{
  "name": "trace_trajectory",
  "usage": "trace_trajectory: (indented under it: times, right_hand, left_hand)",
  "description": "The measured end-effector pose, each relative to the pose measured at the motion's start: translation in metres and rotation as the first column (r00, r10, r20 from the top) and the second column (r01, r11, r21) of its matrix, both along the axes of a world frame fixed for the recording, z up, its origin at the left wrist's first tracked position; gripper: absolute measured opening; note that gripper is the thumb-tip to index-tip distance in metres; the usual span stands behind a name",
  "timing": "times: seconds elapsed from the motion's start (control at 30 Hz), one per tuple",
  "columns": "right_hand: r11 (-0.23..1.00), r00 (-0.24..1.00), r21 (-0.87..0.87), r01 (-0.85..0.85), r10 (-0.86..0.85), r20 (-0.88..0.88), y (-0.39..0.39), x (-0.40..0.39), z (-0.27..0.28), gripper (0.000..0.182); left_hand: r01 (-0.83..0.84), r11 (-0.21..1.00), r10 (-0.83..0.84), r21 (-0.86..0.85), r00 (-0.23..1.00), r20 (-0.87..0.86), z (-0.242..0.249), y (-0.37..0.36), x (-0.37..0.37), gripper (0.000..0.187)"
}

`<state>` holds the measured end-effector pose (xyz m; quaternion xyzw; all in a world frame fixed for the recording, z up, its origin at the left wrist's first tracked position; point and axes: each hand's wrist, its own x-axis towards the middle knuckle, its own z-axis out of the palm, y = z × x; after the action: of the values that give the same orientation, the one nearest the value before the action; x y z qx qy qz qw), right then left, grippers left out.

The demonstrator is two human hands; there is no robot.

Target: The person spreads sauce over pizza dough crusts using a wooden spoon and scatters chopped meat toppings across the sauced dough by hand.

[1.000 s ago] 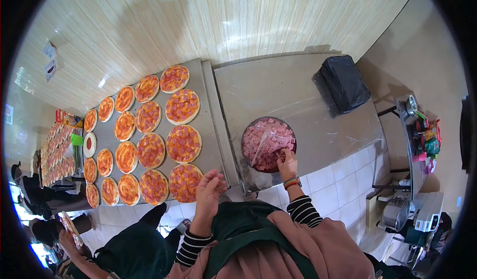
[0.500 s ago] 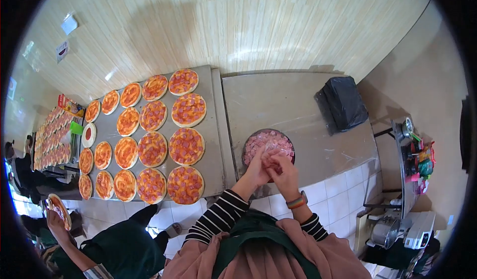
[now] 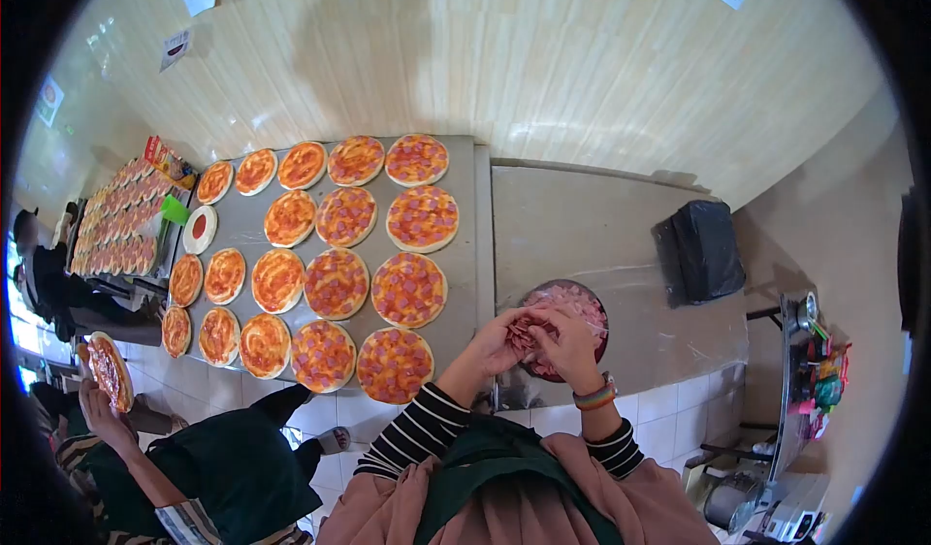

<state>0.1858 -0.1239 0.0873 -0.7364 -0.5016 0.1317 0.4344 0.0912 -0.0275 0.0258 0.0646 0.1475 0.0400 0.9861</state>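
My left hand (image 3: 499, 343) is cupped around a small bunch of reddish sliced meat (image 3: 525, 333). The fingers of my right hand (image 3: 570, 344) pinch at the same bunch from the other side. Both hands are over the near left part of a round dark bowl (image 3: 605, 341), which holds pink cut meat pieces (image 3: 574, 303). To the left, the closest pizza base (image 3: 395, 365) carries sauce and diced meat, like the others in the columns on the right. Pizza bases further left, such as one near the edge (image 3: 265, 345), carry only sauce.
A metal counter (image 3: 543, 215) holds the bowl and a black wrapped block (image 3: 710, 251). A white sauce dish (image 3: 200, 229) and a green cup (image 3: 175, 209) are at the far left. A co-worker's hand (image 3: 102, 419) holds a sauced base. A side shelf (image 3: 793, 414) is at right.
My view has shifted left, so the counter and pizzas appear further right. My hands have moved toward the bowl's left side, and the reddish meat shows more plainly between them.
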Motion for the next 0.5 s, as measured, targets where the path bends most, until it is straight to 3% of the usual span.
trace_trajectory:
  times: [0.07,0.13,0.2,0.23,0.3,0.43,0.5]
  right_hand:
    - [0.998,1.000,-0.062,-0.012,0.013,0.009,0.017,-0.007,0.007,0.015]
    - [0.992,0.999,-0.122,-0.026,0.028,0.018,0.035,-0.013,0.008,0.013]
    - [0.998,0.974,-0.055,-0.019,0.006,-0.227,0.053,-0.018,0.005,0.011]
    - [0.998,0.974,-0.053,-0.031,0.018,-0.226,0.062,-0.021,0.007,0.011]
    - [0.992,0.998,-0.106,0.062,-0.065,-0.026,0.077,-0.027,0.011,0.010]
    - [0.999,0.999,0.030,0.035,-0.035,0.010,0.107,-0.043,0.009,0.009]
    - [0.999,0.993,0.013,0.042,-0.040,-0.109,0.121,-0.048,0.003,0.010]
  left_hand:
    - [-0.001,1.000,0.000,0.020,0.997,0.080,-0.005,0.016,-0.007,0.032]
    - [-0.028,0.996,0.028,0.086,1.000,0.009,0.015,0.030,-0.018,0.031]
    - [-0.051,0.987,0.061,0.153,0.996,-0.061,0.021,0.046,-0.028,0.031]
    - [-0.088,0.985,0.102,0.150,0.991,-0.088,0.018,0.054,-0.033,0.029]
    - [-0.135,0.980,0.152,0.148,0.982,-0.114,0.016,0.068,-0.043,0.027]
    - [-0.189,0.963,0.222,0.194,0.961,-0.165,0.013,0.095,-0.060,0.020]
    - [-0.205,0.957,0.238,0.206,0.959,-0.152,0.009,0.104,-0.067,0.018]
